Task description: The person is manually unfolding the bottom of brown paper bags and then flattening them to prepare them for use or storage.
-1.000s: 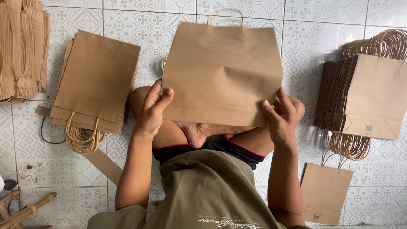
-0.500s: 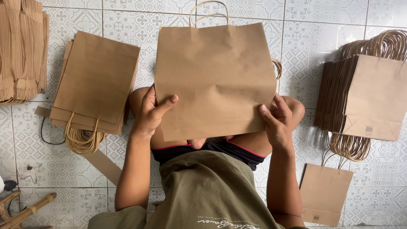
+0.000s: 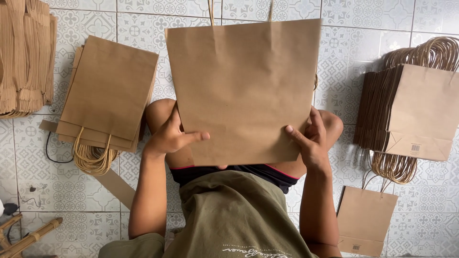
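Now | both hands (image 3: 313,138) clasp flat, smooth brown paper bag (image 3: 241,91) | patterned tile floor (image 3: 358,28)

Bag stacks (image 3: 107,91) (image 3: 411,110) flank both sides — bare tile (image 3: 349,38) between, passable.

One head-worn view looks straight down, close over the person's lap and the tiled floor (image 3: 363,19). The bag (image 3: 241,91) fills the upper centre of the frame; stacks (image 3: 107,91) sit at both side edges.
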